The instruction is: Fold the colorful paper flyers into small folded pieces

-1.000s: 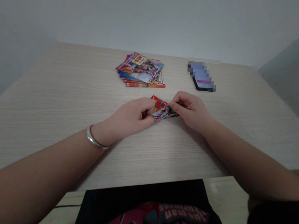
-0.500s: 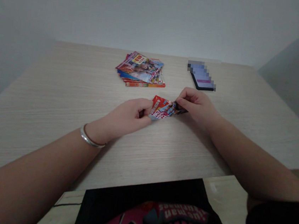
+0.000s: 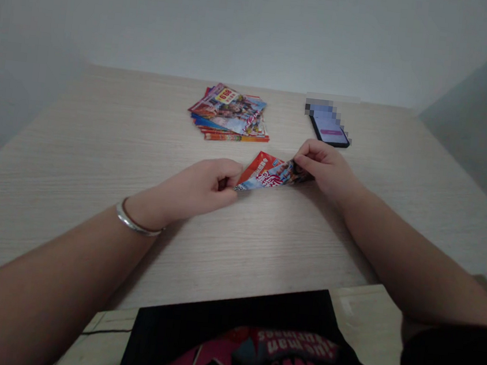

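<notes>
A folded printed leaflet [image 3: 265, 172], red and blue with white lettering, is stretched between my two hands just above the table. My left hand [image 3: 202, 187] is closed, with thumb and fingers pinching the leaflet's lower left corner. At the opposite end, the bent fingers and thumb of my right hand [image 3: 326, 167] grip the leaflet, and the part behind them is dark and twisted. My right fingers partly hide that end. A silver bangle [image 3: 137, 222] circles my left wrist.
Beyond my hands lies a fanned stack of colourful leaflets [image 3: 229, 113] on the pale wooden table [image 3: 111, 151]. A phone [image 3: 331, 125], its screen lit and partly blurred, rests at the back right. The wall [image 3: 259, 33] rises behind the table.
My left hand has moved left and my right hand slightly right and away from me. More of the leaflet's printed face shows between them.
</notes>
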`<state>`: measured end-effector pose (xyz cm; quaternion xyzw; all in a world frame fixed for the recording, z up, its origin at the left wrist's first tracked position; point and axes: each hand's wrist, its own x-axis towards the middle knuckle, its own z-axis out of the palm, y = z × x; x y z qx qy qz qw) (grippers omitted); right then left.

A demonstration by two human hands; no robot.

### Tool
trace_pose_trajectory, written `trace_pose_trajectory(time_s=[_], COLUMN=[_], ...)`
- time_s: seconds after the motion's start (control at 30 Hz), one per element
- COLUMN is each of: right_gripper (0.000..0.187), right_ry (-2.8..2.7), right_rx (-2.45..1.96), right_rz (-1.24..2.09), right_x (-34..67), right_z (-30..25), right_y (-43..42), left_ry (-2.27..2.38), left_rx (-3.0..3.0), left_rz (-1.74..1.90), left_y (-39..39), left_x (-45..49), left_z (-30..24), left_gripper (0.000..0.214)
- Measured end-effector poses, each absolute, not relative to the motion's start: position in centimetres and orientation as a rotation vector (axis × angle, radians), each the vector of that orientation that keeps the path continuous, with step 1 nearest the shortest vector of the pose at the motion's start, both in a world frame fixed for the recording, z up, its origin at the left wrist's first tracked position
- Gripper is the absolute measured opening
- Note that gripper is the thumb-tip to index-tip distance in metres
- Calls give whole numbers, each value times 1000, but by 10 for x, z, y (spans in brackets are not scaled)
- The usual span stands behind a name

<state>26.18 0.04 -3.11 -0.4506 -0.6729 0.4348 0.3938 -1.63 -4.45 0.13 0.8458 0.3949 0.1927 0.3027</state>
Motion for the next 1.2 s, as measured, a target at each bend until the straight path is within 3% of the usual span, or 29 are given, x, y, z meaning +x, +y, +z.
trace_pose_trajectory(time_s=[0.6, 0.77, 0.9, 1.03, 1.2], right_gripper=[30, 22, 16, 20, 22], right_ry=[-1738, -1869, -2123, -2352, -2504], right_rx=[-1166, -1115, -1023, -853, -876], right_rz=[1013, 889, 740, 660, 393], right_x=[270, 270, 266, 267, 273], right_z=[-37, -40, -39, -37, -36], right_y=[2, 1, -1, 1, 9], left_ry=[1095, 1292, 1079, 1041, 1027], left_rx=[2420, 2449, 2695, 2809, 2868], left_rz=[265, 468, 595, 344, 258], left_y=[-33, -32, -24, -15, -19], left_x=[-35, -36, -36, -39, -35], left_z=[-2, 0, -11, -26, -19], left_gripper=[12, 12, 29, 43, 45])
